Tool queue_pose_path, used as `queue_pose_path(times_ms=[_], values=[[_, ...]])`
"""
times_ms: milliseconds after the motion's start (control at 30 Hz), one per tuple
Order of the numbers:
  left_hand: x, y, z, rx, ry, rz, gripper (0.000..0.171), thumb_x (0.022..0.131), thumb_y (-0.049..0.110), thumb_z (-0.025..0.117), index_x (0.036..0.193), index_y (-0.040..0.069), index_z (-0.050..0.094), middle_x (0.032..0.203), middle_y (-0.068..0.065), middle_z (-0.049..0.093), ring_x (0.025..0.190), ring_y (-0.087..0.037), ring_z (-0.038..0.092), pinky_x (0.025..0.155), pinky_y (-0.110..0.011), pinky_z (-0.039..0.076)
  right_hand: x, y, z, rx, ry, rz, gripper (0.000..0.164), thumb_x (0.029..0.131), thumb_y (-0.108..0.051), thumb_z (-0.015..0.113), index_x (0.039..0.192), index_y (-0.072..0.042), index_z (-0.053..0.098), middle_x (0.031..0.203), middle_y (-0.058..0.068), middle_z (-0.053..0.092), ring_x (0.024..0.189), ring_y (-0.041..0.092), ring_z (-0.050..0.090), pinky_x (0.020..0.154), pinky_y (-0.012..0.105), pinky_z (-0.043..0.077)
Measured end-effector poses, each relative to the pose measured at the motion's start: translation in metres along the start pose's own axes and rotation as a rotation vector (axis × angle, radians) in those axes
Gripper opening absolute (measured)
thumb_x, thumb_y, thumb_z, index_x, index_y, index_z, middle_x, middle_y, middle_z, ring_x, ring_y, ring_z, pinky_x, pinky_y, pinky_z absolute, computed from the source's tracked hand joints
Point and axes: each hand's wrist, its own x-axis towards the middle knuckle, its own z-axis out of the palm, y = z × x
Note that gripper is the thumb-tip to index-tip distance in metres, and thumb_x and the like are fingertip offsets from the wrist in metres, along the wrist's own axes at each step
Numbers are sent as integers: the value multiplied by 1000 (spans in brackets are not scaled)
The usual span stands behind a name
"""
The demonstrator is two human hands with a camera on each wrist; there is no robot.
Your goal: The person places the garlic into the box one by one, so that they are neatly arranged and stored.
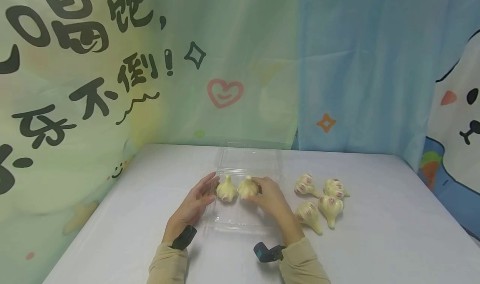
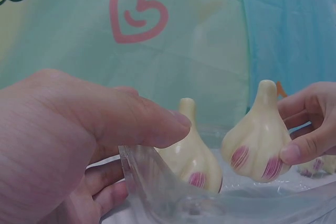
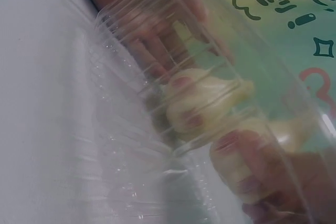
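Observation:
Two pale garlic bulbs with purple streaks are side by side at a clear plastic box (image 1: 240,217). My right hand (image 1: 271,195) pinches the right garlic bulb (image 1: 247,188) between thumb and fingers, its stem pointing up. In the left wrist view this bulb (image 2: 257,145) shows over the box wall, higher than its neighbour. The left garlic bulb (image 1: 226,189) sits upright inside the box. At the box's left side is my left hand (image 1: 193,202), thumb reaching over the rim and fingers along the outside wall. The right wrist view shows both bulbs through the clear plastic.
Several more garlic bulbs (image 1: 330,209) lie in a group on the white table (image 1: 382,234), right of the box. The box's clear lid (image 1: 249,159) stands opened at the back. Behind the table hangs a printed curtain (image 1: 255,59).

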Motion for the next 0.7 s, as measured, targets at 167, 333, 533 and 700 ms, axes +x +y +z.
queue_pose_path(times_ms=[167, 333, 533, 700], values=[[0, 0, 0, -6, -8, 4, 72, 90, -3, 51, 152, 9, 16, 158, -16, 17, 148, -30, 13, 119, -45, 13, 0, 1, 2, -1, -5, 12, 56, 75, -19, 78, 124, 0, 60, 107, 15, 65, 93, 25, 61, 85, 41, 52], [0, 1, 1, -9, -7, -1, 72, 90, -3, 51, 152, 9, 16, 158, -16, 18, 148, -30, 13, 119, -45, 13, 1, 3, 3, 2, -8, 25, 55, 75, -18, 78, 124, 0, 60, 109, 16, 65, 95, 27, 62, 86, 42, 51], [-1, 1, 1, -6, 3, -9, 73, 90, -2, 52, 152, 10, 17, 158, -15, 18, 148, -30, 13, 119, -45, 12, 1, 5, 5, -9, -9, 27, 54, 75, -19, 78, 123, 0, 61, 108, 16, 65, 95, 27, 62, 87, 42, 52], [0, 1, 0, -1, 5, -6, 72, 90, -2, 52, 152, 11, 18, 158, -14, 18, 148, -29, 13, 119, -45, 12, 0, 6, 5, -23, -19, 27, 54, 74, -18, 79, 122, 0, 62, 109, 16, 66, 97, 27, 63, 89, 42, 51]])
